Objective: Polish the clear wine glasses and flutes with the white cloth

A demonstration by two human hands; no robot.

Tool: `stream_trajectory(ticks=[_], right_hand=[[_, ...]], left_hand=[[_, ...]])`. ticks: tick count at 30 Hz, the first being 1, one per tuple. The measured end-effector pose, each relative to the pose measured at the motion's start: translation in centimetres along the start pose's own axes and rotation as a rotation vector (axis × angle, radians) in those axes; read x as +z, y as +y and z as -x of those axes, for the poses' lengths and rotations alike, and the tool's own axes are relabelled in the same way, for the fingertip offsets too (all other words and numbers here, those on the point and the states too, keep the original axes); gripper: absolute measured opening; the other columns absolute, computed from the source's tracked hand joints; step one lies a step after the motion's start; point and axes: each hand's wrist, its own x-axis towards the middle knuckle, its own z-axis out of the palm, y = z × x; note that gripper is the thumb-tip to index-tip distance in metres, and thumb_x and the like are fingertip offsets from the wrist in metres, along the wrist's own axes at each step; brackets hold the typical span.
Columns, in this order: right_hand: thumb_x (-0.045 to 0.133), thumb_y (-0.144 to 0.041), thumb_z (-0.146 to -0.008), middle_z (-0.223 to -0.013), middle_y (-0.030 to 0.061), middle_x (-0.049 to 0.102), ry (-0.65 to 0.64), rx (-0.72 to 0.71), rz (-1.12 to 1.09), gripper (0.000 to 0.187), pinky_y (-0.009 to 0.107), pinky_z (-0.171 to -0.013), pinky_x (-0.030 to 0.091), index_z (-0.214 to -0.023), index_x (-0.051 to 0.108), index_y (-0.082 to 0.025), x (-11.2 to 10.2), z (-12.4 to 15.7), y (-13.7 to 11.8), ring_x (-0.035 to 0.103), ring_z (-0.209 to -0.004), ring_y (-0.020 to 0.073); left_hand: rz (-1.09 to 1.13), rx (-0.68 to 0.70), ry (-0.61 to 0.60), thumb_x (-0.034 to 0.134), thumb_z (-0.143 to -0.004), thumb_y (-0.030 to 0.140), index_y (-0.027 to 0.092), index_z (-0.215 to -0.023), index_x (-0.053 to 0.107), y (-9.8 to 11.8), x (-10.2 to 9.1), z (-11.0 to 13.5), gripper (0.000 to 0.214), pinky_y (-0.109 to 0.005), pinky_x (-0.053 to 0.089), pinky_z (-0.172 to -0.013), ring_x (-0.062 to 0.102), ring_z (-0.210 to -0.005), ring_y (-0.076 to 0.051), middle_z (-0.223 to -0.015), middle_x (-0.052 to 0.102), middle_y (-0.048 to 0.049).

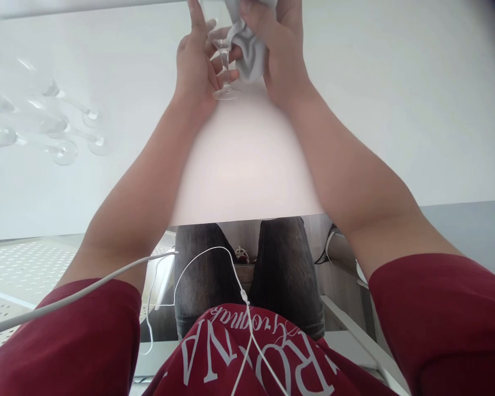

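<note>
Both my arms reach out over a white table [396, 110] toward the top edge of the head view. My left hand [196, 69] holds a clear stemmed glass [225, 71] by its stem, the round foot pointing toward me. Against the glass's bowl my right hand [280, 55] is closed on a grey-white cloth [249, 47]. The bowl is mostly hidden by the cloth and cut off by the frame edge.
Several clear stemmed glasses [45, 121] lie on their sides at the table's left. A white perforated shelf [20, 264] sits low on the left. White cables [214, 286] hang across my red shirt and dark trousers.
</note>
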Motion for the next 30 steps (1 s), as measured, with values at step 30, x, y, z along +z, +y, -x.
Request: stream_trajectory(ticks=[30], right_hand=[[0.059,-0.025,-0.087,-0.095,-0.0031,0.055,0.008,-0.021,0.031,0.032,0.024,-0.066,0.058,-0.113,0.045,-0.012,-0.3,-0.2,1.1,0.064,-0.087,0.0112]], left_hand=[[0.009,0.128,-0.121,0.048,-0.106,0.038,0.012,-0.115,0.061,-0.5,-0.7,-1.0,0.030,-0.024,0.054,-0.055,0.060,-0.073,-0.013,-0.107,0.057,-0.0079]])
